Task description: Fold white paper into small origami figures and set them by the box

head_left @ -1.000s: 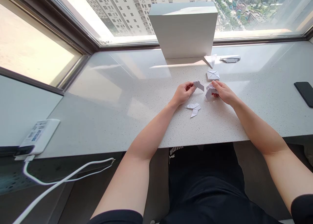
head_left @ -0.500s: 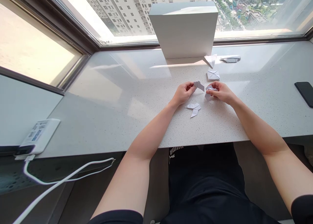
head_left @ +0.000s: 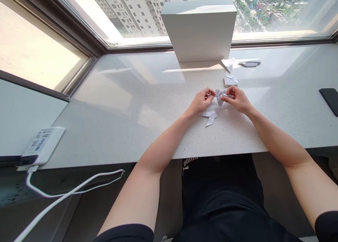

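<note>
Folded white paper pieces [head_left: 219, 97] meet between my two hands, just above the speckled counter. My left hand [head_left: 203, 100] pinches one piece at its left end, fingers curled. From the other side, my right hand [head_left: 237, 98] grips a second piece between thumb and fingers. The two pieces touch or overlap; I cannot tell whether they are joined. Below my left hand lies another folded paper piece [head_left: 210, 118] with pointed arms. A folded paper square [head_left: 231, 81] with crossing creases rests beyond my right hand.
A folded paper triangle [head_left: 228, 64] and a boat-like folded paper [head_left: 249, 63] lie further back. Behind them a white box [head_left: 202, 36] stands against the window. A black phone [head_left: 330, 100] is at the right, and a white power bank [head_left: 43, 145] with a cable sits at the left edge.
My hands have come closer together. The piece in my left hand has moved right and turned, and now meets the one in my right hand.
</note>
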Demonstrator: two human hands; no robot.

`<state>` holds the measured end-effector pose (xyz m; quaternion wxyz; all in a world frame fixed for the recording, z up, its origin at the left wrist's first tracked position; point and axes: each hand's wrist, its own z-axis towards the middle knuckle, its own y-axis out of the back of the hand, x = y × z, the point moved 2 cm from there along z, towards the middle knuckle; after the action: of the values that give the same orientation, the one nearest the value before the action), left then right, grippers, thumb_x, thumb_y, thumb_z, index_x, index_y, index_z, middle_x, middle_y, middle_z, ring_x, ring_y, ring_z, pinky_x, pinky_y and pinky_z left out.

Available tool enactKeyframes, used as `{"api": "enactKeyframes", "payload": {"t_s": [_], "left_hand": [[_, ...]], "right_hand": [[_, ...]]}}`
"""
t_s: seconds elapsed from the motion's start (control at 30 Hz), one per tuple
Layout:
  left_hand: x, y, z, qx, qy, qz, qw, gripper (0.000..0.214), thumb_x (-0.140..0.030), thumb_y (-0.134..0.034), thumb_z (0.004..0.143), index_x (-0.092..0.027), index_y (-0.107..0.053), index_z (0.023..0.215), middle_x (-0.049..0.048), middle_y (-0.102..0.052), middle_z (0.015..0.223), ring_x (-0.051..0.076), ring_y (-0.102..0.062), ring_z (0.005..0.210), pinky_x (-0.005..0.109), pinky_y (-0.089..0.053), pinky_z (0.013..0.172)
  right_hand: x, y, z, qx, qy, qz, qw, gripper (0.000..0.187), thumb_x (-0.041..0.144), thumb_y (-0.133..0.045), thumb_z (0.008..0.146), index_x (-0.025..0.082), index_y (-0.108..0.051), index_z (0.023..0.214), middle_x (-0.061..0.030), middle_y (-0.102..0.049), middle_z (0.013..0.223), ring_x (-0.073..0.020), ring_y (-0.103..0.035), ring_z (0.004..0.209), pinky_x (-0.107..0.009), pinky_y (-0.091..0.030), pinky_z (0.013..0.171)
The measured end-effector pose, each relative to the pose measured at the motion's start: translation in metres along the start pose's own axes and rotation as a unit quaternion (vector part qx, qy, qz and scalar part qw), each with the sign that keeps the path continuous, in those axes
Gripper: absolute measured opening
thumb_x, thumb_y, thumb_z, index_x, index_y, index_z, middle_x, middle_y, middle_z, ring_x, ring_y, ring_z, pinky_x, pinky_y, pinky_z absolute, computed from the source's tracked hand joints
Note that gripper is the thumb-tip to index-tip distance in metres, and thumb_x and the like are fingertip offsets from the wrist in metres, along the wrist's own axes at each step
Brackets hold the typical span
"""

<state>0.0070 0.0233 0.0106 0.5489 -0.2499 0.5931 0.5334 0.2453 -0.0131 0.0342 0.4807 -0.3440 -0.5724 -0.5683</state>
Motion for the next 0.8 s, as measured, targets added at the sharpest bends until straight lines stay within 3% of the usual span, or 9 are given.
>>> {"api": "enactKeyframes", "payload": {"t_s": [0.13,0.23,0.3,0.5,0.8], "left_hand": [[-0.002,-0.002,-0.003,0.006,-0.014,0.025,1.0,0.019,-0.037,-0.081,0.106,-0.025,-0.081,0.12,0.0139,-0.078,0.146,0.034,-0.074,0.137,0.048,-0.063,0.115],[-0.005,-0.003,-0.007,-0.033,-0.052,0.064,0.996,0.034,-0.044,-0.092,0.101,-0.025,-0.079,0.126,0.018,-0.067,0.166,0.042,-0.056,0.167,0.059,-0.052,0.135],[-0.009,-0.004,-0.009,-0.051,-0.074,0.092,0.992,0.041,-0.052,-0.096,0.101,-0.025,-0.078,0.125,0.0204,-0.064,0.17,0.045,-0.048,0.174,0.063,-0.045,0.141],[-0.017,-0.005,-0.01,-0.046,-0.095,0.1,0.989,0.043,-0.066,-0.088,0.11,-0.023,-0.081,0.112,0.0224,-0.065,0.174,0.044,-0.056,0.17,0.064,-0.045,0.142],[-0.002,-0.007,-0.004,-0.015,-0.089,-0.015,0.996,0.056,-0.078,-0.085,0.108,-0.023,-0.08,0.112,0.019,-0.079,0.155,0.033,-0.08,0.141,0.051,-0.068,0.117]], "right_hand": [[0.0,-0.004,0.0,-0.003,0.002,0.029,1.0,0.07,0.082,-0.103,0.078,0.03,-0.06,0.096,-0.004,-0.071,0.102,-0.0275,-0.068,0.102,-0.043,-0.057,0.089],[0.002,-0.008,-0.001,-0.007,-0.002,0.052,0.999,0.077,0.093,-0.102,0.073,0.03,-0.063,0.096,-0.0057,-0.078,0.104,-0.0302,-0.073,0.107,-0.046,-0.062,0.096],[0.003,-0.01,-0.002,-0.008,-0.009,0.062,0.998,0.081,0.098,-0.101,0.07,0.03,-0.066,0.096,-0.0067,-0.08,0.106,-0.0311,-0.074,0.11,-0.047,-0.063,0.098],[0.001,-0.011,-0.001,0.0,-0.004,0.08,0.997,0.077,0.093,-0.102,0.074,0.029,-0.068,0.096,-0.006,-0.08,0.108,-0.0283,-0.075,0.109,-0.043,-0.063,0.094],[-0.001,-0.01,-0.003,-0.001,0.001,0.075,0.997,0.077,0.097,-0.098,0.079,0.026,-0.079,0.101,-0.0069,-0.083,0.107,-0.0256,-0.075,0.101,-0.041,-0.063,0.09]]}}
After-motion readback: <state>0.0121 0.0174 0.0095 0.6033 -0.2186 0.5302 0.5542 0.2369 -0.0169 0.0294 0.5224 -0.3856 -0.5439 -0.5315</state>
